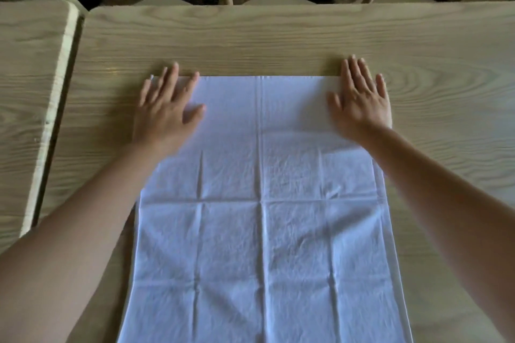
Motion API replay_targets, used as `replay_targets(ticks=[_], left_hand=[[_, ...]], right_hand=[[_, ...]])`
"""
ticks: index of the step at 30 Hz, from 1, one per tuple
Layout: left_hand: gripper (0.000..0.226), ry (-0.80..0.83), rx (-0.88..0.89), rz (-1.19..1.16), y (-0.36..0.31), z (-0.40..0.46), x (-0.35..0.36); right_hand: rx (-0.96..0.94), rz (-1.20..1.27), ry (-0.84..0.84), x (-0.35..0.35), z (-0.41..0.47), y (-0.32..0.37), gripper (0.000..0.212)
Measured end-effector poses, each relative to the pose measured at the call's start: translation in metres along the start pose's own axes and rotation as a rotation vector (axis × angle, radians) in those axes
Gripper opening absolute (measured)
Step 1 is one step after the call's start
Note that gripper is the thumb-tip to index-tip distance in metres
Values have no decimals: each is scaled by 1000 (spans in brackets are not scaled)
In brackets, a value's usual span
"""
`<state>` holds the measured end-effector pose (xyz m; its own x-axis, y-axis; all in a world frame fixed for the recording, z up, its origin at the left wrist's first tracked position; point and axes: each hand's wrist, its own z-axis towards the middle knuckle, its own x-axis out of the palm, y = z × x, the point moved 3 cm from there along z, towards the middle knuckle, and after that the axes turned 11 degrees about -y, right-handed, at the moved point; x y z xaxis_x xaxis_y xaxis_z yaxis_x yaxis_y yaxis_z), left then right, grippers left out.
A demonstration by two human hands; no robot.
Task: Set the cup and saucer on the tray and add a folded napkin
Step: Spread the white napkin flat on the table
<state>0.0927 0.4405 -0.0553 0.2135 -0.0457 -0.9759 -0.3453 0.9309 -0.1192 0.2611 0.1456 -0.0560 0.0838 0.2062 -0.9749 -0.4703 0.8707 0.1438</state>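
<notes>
On one wooden table (pixel 278 36), one white napkin (pixel 262 203), left hand (pixel 164 111) and right hand (pixel 362 103) flat, grip wide

Dim, soft daylight, faint shadows, slight blur, wide-angle bending at edges

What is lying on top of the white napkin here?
Both hands, left hand and right hand, lie flat on the napkin at its far corners. The cloth beneath them is hidden.
</notes>
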Motion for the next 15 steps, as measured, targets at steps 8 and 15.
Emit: replay_targets(ticks=[8,15], left_hand=[[72,-17,-96,104,25,-11,-18],[70,-157,86,-155,-44,-133,-91]], right_hand=[[5,-57,-55,-16,-4,-5,72],[-252,167,-103,-85,-155,35,67]])
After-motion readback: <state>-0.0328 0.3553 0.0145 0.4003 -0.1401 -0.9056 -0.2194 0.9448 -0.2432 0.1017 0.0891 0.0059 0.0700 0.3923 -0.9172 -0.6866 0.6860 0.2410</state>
